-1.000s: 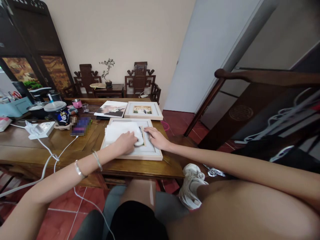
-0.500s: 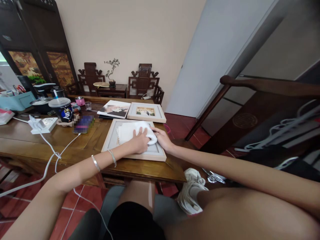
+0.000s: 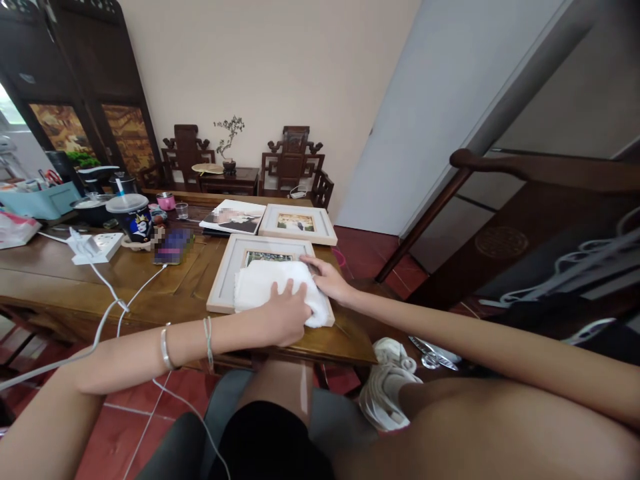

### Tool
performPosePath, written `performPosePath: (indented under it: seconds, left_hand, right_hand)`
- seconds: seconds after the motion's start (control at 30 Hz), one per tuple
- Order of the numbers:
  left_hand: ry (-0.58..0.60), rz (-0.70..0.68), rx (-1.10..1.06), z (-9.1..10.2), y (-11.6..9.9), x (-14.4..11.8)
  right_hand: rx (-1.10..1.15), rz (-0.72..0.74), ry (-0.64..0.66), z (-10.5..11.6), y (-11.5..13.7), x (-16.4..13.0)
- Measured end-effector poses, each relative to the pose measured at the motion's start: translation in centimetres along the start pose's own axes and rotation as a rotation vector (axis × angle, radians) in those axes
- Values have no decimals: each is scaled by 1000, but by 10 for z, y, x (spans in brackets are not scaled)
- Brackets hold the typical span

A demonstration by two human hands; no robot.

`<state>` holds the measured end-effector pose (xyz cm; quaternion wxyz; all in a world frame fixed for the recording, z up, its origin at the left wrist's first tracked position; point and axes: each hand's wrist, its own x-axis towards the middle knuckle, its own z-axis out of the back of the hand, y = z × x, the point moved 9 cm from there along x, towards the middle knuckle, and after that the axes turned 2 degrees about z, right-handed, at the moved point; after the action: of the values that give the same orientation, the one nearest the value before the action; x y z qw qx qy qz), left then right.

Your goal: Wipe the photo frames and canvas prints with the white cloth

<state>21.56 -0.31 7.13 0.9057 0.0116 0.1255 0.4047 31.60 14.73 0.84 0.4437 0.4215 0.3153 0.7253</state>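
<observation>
A folded white cloth [image 3: 255,283] covers the near right part of a light wooden picture frame [image 3: 220,287] on the table. My left hand [image 3: 287,315] grips the cloth from above, its fingers bent and a little spread, pressing it against the frame's front. The top of the picture shows above the cloth. At the frame's right side my right hand [image 3: 331,280] holds the edge, with the thumb side over the border. Its lower fingers are hidden.
Behind lie a second picture frame [image 3: 299,223] and a photo book [image 3: 234,217]. To the left are a phone [image 3: 173,247], a lidded cup with straw [image 3: 133,217] and a white power strip [image 3: 97,248] with cables. A wooden chair [image 3: 475,220] stands right.
My left hand has slid the white cloth toward me, down to the frame's near edge, uncovering the top of the picture. My right hand stays at the frame's right side.
</observation>
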Motion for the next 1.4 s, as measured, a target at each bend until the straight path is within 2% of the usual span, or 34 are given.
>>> performPosePath:
  seconds: [0.1, 0.2, 0.37, 0.53, 0.63, 0.73, 0.8, 0.93, 1.07, 1.2, 1.4]
  left_hand:
    - [-26, 7, 39, -7, 13, -12]
    - [-30, 62, 32, -11, 38, -21]
    - [-39, 170, 62, -11, 77, -41]
    - [34, 354, 93, -5, 109, -45]
    - [-25, 399, 41, 11, 119, -25]
    - [-168, 371, 40, 25, 124, 12]
    - [-291, 297, 33, 29, 122, 42]
    - [-369, 116, 3, 16, 110, 93]
    - [-357, 73, 12, 4, 101, 112]
    - [-316, 137, 87, 2, 116, 97]
    - [-203, 337, 195, -4, 183, 42]
  right_hand:
    - [-172, 71, 68, -4, 7, 1]
    - [-261, 118, 111, -7, 11, 2]
    - [-319, 139, 134, -9, 14, 4]
    - [-341, 109, 151, -11, 19, 2]
    - [-350, 107, 148, -11, 21, 2]
    - [-370, 109, 149, -12, 21, 3]
    - [-383, 117, 152, -12, 22, 3]
    - [-378, 156, 146, -12, 30, 2]
    - [-360, 137, 123, -12, 31, 3]
    - [-344, 99, 101, -11, 28, 6]
    - [-354, 10, 94, -8, 25, 8]
